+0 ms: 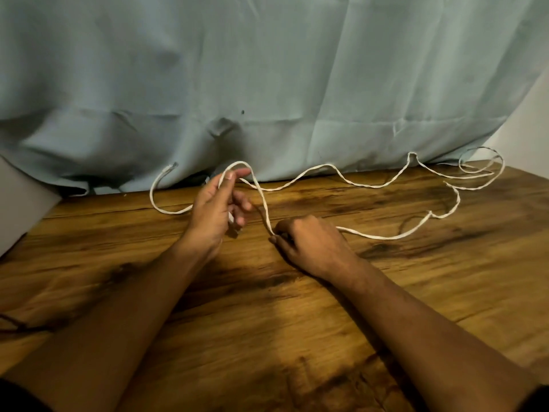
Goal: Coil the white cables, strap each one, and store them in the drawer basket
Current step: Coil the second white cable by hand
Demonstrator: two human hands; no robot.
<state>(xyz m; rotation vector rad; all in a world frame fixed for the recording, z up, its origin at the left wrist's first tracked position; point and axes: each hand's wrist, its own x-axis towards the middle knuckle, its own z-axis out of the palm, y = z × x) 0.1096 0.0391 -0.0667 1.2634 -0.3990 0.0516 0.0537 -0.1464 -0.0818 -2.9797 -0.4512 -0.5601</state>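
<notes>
Lying in loose, wavy bends across the far half of a brown wood-grain tabletop [297, 307], a long thin white braided cable [383, 237] runs from one end to the other without yet forming any tidy coil. The left hand [215, 214] is raised a little above the table with its thumb and forefinger pressed together on the cable, lifting it into a small arch near the fingertips; the other fingers are curled loosely, and a short white piece shows inside the palm, though whether that is the cable's plug or another bend of it cannot be told. From that arch one strand slopes down and toward the person to the right hand [309, 243], which rests knuckles-up on the wood and pinches the cable between thumb and fingers at its left edge. Beyond the right hand the cable comes out from under the knuckles, sweeps right along the table, kinks upward, and ends in a few overlapping open loops near the far right corner. Another strand wanders back from those loops along the table's rear edge to the left hand. On the left side, the cable curves out in a wide bow and rises to a free end against a creased pale blue-grey cloth [267, 69] hanging behind the table. Both bare forearms reach in from the lower edge.
</notes>
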